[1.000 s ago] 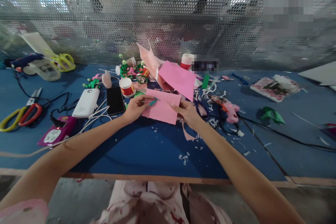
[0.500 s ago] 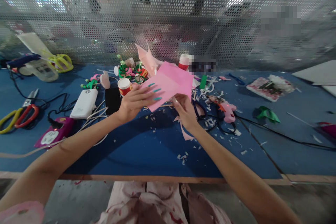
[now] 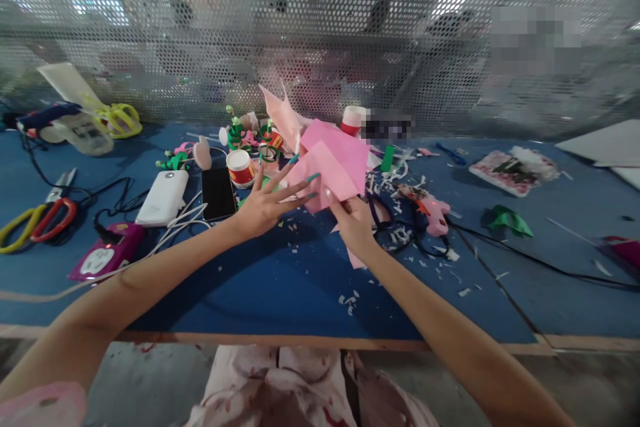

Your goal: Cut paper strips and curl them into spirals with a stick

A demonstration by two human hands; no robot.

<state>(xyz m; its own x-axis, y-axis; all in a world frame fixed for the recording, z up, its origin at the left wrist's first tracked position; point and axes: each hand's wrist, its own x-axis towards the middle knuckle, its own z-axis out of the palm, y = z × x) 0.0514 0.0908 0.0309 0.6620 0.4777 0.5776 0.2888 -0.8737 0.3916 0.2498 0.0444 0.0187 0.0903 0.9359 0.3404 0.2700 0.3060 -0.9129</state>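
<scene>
My right hand (image 3: 354, 221) pinches sheets of pink paper (image 3: 345, 153) at their lower edge, thumb in front. A lighter pink piece lies over the brighter pink one. On the left side of the paper, my left hand (image 3: 265, 203) has its fingers spread, the tips with teal nails lying against or just in front of the lighter sheet; its thumb points up, apart from the fingers. Behind the sheets stands folded pale peach paper (image 3: 285, 117). A red and white tub (image 3: 241, 168) is just beyond my left hand. Below my right wrist lies a pink paper scrap (image 3: 355, 259).
To the left lie a phone (image 3: 219, 193), a white power bank (image 3: 163, 198), a purple socket block (image 3: 107, 253) and scissors (image 3: 54, 217). A pink glue gun (image 3: 436, 213) with a cable rests on the right among paper bits. Perforated metal mesh (image 3: 320, 27) stands behind the blue table (image 3: 280, 300).
The lighter pink sheet has swung down and right over the brighter one. My left hand has dropped slightly, its fingers spreading wider. My right hand still grips the paper.
</scene>
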